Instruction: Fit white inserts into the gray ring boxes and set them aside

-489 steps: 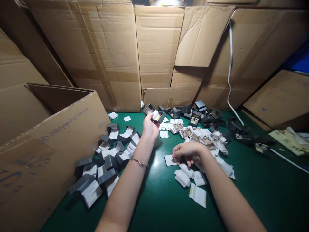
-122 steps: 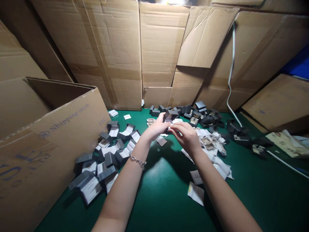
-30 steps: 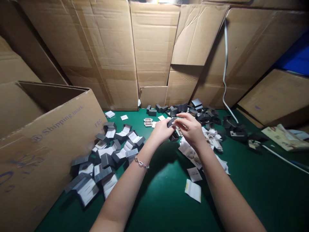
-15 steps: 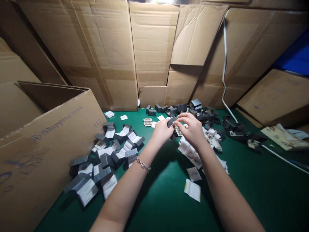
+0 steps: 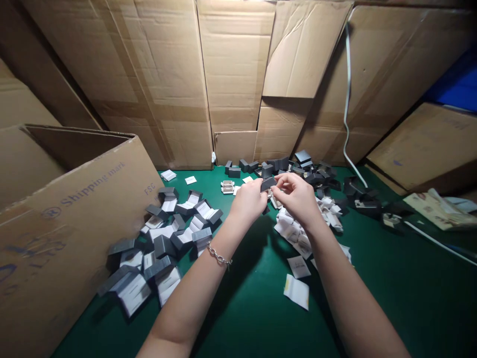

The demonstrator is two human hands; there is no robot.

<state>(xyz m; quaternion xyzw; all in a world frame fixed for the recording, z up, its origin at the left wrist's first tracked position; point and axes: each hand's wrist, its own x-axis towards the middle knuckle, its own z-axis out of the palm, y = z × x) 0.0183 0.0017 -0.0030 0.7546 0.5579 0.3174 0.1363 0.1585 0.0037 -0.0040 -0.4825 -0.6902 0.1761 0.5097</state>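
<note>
My left hand [image 5: 249,201] and my right hand [image 5: 296,196] meet above the green table [image 5: 391,283], both closed on one small dark grey box [image 5: 267,183] held between the fingertips. The left wrist wears a chain bracelet [image 5: 219,256]. Under the hands lies a heap of white paper inserts [image 5: 298,233]. A pile of dark grey boxes with white cards in them [image 5: 167,238] lies to the left. More empty dark boxes [image 5: 316,176] are strewn behind the hands.
A large open cardboard carton [image 5: 74,209] printed "Shipping mark" stands at the left. Flattened cardboard sheets [image 5: 231,79] wall the back and right. A white cable [image 5: 348,99] runs down the cardboard onto the table. Loose white slips [image 5: 297,291] lie near my right forearm.
Over the last second both hands kept the small dark box and rose slightly toward the back of the table. Earlier the right hand left the paper slips and joined the left.
</note>
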